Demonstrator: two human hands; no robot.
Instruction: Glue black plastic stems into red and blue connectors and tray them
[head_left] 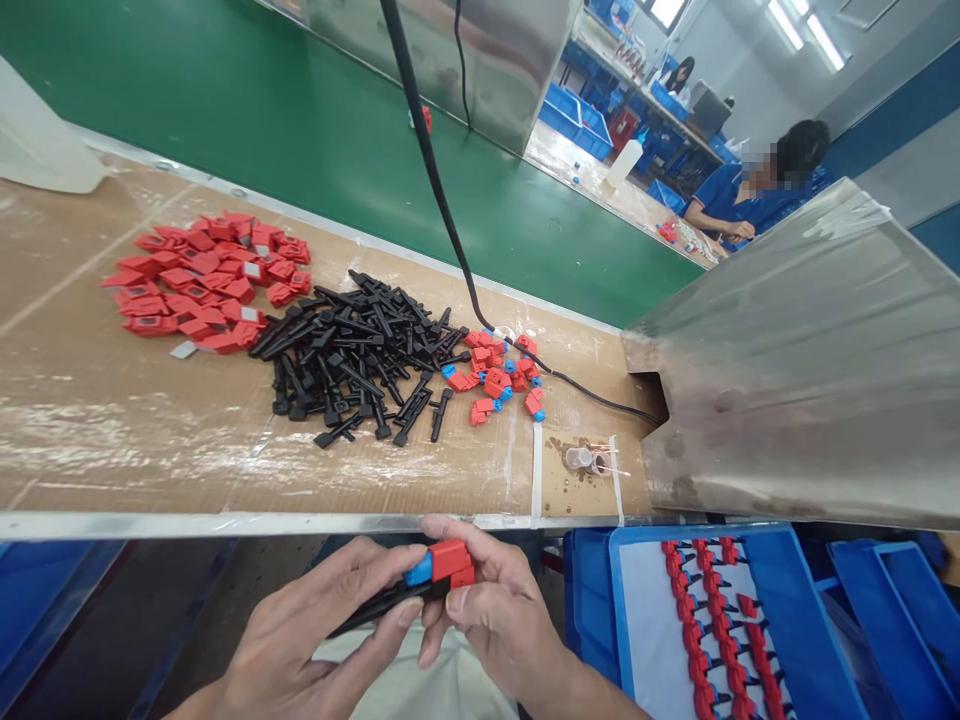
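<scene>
At the bottom centre of the frame, both hands hold one small assembly: a glossy, angular red block with a rounded blue tip on its left and a slim black stem underneath, slanting down-left. The left hand closes thumb and fingers around the blue and black parts; the right hand pinches the red end. Black stems lie heaped above, near frame centre.
</scene>
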